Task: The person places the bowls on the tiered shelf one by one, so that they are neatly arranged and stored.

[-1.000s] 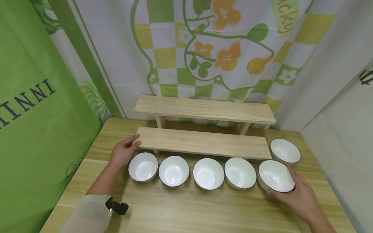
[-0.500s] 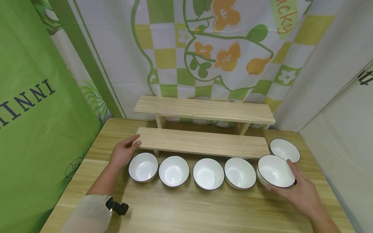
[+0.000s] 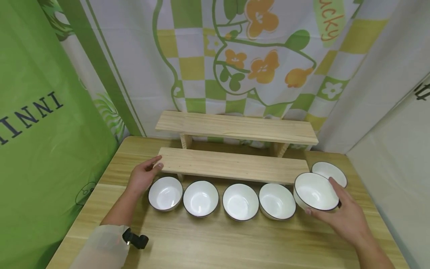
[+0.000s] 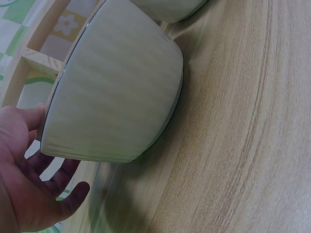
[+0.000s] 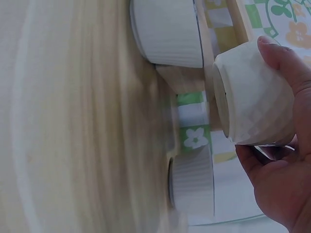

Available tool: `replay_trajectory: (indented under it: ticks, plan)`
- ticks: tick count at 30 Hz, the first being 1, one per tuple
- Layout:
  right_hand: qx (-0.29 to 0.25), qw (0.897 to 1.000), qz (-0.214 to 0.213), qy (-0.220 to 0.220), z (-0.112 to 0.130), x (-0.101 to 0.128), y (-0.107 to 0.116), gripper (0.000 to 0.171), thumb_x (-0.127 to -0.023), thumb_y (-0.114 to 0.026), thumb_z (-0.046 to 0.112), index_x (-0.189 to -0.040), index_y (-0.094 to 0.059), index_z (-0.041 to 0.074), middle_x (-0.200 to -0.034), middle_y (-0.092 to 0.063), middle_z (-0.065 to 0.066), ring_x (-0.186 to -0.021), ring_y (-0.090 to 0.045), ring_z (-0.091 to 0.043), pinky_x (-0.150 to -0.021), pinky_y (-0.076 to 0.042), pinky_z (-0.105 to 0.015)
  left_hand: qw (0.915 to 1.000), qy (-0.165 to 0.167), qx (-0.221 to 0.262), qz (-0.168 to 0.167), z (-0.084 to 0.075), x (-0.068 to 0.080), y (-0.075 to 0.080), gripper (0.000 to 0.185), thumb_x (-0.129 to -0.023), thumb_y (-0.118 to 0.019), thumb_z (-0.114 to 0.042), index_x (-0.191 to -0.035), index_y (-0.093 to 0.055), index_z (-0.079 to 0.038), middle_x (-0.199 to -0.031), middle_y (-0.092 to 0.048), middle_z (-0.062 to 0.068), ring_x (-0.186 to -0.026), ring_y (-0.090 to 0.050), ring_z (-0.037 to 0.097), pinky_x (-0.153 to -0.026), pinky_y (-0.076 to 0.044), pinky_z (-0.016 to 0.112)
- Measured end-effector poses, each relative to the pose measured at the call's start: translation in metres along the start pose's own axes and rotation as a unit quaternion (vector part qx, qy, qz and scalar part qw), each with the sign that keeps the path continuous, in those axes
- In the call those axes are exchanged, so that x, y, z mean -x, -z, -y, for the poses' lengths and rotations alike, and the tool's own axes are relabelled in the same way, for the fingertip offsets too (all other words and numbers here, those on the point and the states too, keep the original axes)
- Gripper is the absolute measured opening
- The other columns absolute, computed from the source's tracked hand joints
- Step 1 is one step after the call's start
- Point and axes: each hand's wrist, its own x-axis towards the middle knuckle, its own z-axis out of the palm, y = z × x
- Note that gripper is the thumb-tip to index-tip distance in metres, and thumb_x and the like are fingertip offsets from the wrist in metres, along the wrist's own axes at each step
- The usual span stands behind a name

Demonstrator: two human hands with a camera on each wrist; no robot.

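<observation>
My right hand [image 3: 351,220] grips a white, dark-rimmed bowl [image 3: 315,191] by its right side. The bowl is raised off the table, mouth up and tilted, overlapping the right end of the lower wooden shelf board [image 3: 231,164] in the head view. Its faceted outer wall [image 5: 262,97] shows in the right wrist view, thumb on one side and fingers on the other. My left hand [image 3: 142,178] holds the left end of that board between thumb and fingers. Beside it stands the leftmost bowl [image 4: 112,87], large in the left wrist view.
Several matching bowls [image 3: 240,201] stand in a row on the wooden table [image 3: 208,243] before the shelf. Another bowl [image 3: 330,172] sits beyond the shelf's right end, partly hidden. Behind the lower board is a higher board [image 3: 235,126], against a patterned curtain [image 3: 188,67].
My right hand has lifted the bowl from the right end of the row, moving it up and slightly back toward the lower board. The left hand has stayed in place.
</observation>
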Motion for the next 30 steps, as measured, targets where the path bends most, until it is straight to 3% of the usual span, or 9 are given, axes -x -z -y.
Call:
replay_trajectory:
  ticks: [9,16,30]
  plan:
    - [-0.015,1.000,0.003,0.012,0.018,-0.011,0.004,0.131,-0.067,-0.099,0.043,-0.167,-0.020,0.014,-0.154,-0.039,-0.038,-0.136,-0.039,-0.061,-0.100,-0.034,-0.075,0.9999,0.003,0.009,-0.004,0.002,0.000,0.000,0.057,-0.100,-0.065,-0.054,-0.148,-0.061,-0.022,-0.156,-0.049,0.014,-0.144,-0.044,0.037,-0.116,-0.040,0.051]
    - [-0.026,0.999,0.014,0.020,0.031,-0.017,0.004,0.130,-0.068,-0.098,0.044,-0.167,-0.020,0.016,-0.159,-0.035,-0.033,-0.139,-0.036,-0.059,-0.102,-0.032,-0.076,1.0000,0.000,0.004,-0.001,0.004,-0.001,0.000,0.058,-0.100,-0.064,-0.055,-0.148,-0.060,-0.022,-0.156,-0.049,0.016,-0.144,-0.044,0.038,-0.116,-0.040,0.051]
    - [-0.030,0.998,0.019,0.055,0.054,-0.037,0.003,0.130,-0.067,-0.098,0.045,-0.166,-0.022,0.011,-0.158,-0.037,-0.030,-0.139,-0.039,-0.056,-0.103,-0.034,-0.072,1.0000,0.007,0.005,-0.004,0.003,-0.001,-0.001,0.057,-0.101,-0.063,-0.053,-0.149,-0.059,-0.023,-0.156,-0.048,0.018,-0.144,-0.044,0.039,-0.116,-0.038,0.052]
